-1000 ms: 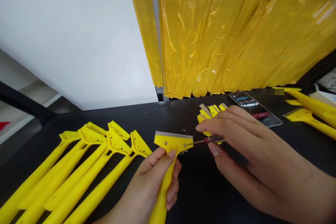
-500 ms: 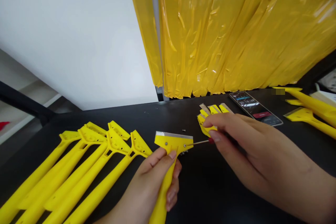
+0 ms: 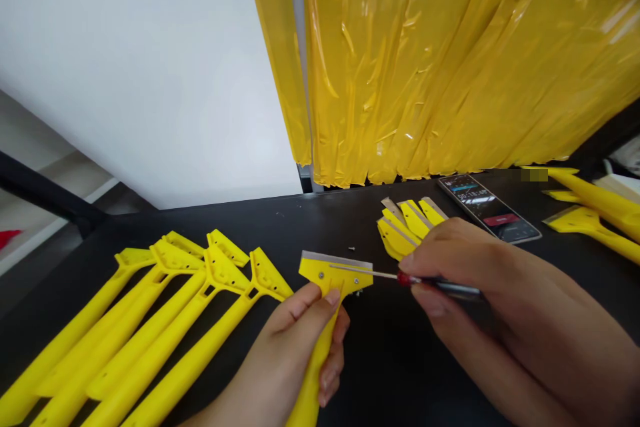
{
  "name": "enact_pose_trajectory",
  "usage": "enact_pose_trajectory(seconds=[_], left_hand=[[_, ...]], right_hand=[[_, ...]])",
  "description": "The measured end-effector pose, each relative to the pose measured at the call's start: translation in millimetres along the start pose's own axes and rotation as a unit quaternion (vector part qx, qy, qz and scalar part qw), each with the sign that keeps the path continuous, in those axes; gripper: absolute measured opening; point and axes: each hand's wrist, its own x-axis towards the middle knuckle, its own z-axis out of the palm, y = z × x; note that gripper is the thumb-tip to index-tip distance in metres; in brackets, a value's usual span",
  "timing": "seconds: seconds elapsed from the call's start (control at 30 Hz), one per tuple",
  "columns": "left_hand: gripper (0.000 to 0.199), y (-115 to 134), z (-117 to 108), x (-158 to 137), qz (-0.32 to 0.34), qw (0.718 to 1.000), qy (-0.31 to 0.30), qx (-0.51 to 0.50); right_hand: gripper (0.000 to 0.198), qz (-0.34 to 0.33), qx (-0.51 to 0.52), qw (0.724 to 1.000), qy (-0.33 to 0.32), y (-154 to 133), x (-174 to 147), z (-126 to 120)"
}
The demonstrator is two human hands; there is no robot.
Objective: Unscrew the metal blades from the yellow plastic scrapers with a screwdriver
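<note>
My left hand point(image 3: 300, 340) is wrapped round the handle of a yellow scraper point(image 3: 340, 273). Its wide head points away from me, with a metal blade along the far edge and a screw on either side. In my right hand point(image 3: 505, 307) is a small screwdriver point(image 3: 407, 278), gripped by its dark handle with a red collar. The screwdriver's thin shaft lies across the scraper head, its tip near the left screw. Whether the tip touches is unclear. A loose screw point(image 3: 351, 248) lies just beyond the blade, and a few more show partly behind the head.
Several yellow scraper handles point(image 3: 200, 320) lie side by side at left. Beyond my right hand sits a pile of yellow head plates with blades point(image 3: 400, 230). A phone point(image 3: 493, 210) running a timer lies behind, and other scrapers point(image 3: 575, 220) at far right. A yellow plastic curtain point(image 3: 400, 80) hangs behind the black table.
The screwdriver has come off the right screw and swung leftward over the scraper head towards the left screw. My right hand has turned, showing more of its handle. My left hand keeps its hold.
</note>
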Motion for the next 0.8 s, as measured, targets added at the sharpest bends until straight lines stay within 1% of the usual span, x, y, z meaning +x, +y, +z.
enact_pose_trajectory(seconds=[0.1,0.23,0.37,0.53,0.67,0.73,0.8], left_hand=[[0.037,-1.2,-0.3,1.0,0.002,1.000,-0.013,0.013],[0.035,-2.0,0.5,2.9,0.006,1.000,-0.018,0.016],[0.037,-2.8,1.1,1.9,0.007,0.999,-0.021,0.043],[0.042,-6.5,2.7,0.0,0.014,0.997,-0.017,0.074],[0.044,-7.7,2.0,2.5,0.019,0.994,-0.031,0.098],[0.043,-6.0,1.3,4.5,0.026,0.994,-0.027,0.098],[0.041,-3.4,0.9,6.3,0.036,0.994,-0.021,0.098]], right_hand=[[0.030,-0.025,0.006,1.000,0.002,-3.7,2.7,3.5],[0.027,-0.010,0.001,1.000,-0.026,-4.7,5.4,8.3],[0.028,-0.001,-0.005,1.000,-0.028,-2.9,6.4,10.3],[0.020,0.011,-0.015,1.000,-0.013,-4.5,7.5,9.2],[0.030,-0.004,-0.014,0.999,-0.040,-7.4,6.9,5.5],[0.031,-0.008,-0.014,0.998,-0.054,-7.3,6.6,4.3],[0.030,-0.002,-0.011,0.999,-0.052,-6.2,6.8,4.1]])
